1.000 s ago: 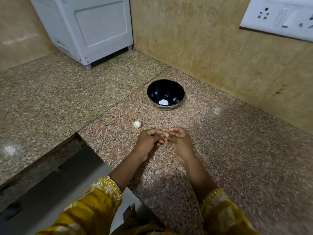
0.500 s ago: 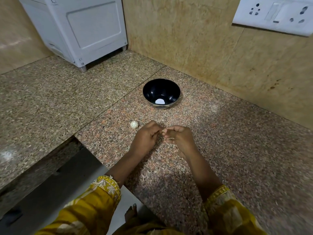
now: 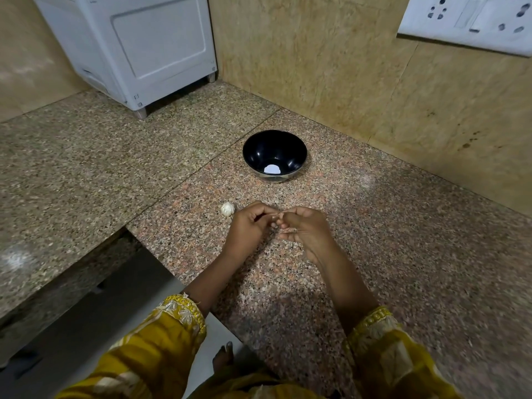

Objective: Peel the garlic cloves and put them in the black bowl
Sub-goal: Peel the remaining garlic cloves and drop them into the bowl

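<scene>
Left hand [image 3: 248,227], right hand [image 3: 306,230] unmoved, pinching garlic clove [image 3: 275,218], axis hidden.

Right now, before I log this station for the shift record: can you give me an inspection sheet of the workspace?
Surface: speckled stone counter, a seam running across it.
Job's things: black bowl upright, white patch at its bottom, clove or glare unclear; garlic bulb loose on the counter, left of the hands.
Clutter: nothing seen.
Hands: left hand and right hand meet in front of the bowl, fingers pinching a small clove.
Cables: nothing seen.
Surroundings: white appliance in the corner; socket plate on the wall.
</scene>
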